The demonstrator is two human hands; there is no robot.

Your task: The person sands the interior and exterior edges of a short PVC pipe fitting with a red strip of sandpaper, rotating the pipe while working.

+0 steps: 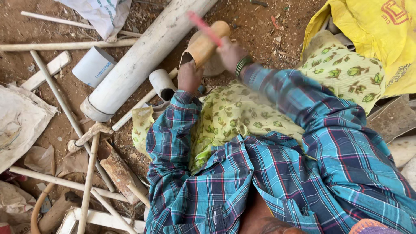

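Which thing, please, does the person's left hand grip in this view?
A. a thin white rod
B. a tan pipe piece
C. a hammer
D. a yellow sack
B: the left hand closes round the lower end of the tan pipe piece, while the right hand swings a blurred pink tool over it.

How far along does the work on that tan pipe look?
Mid-job, it seems. The left hand steadies the tan pipe piece, whose near end already looks torn open. The right hand holds a blurred red tool across it. The white pipes beside it lie untouched.
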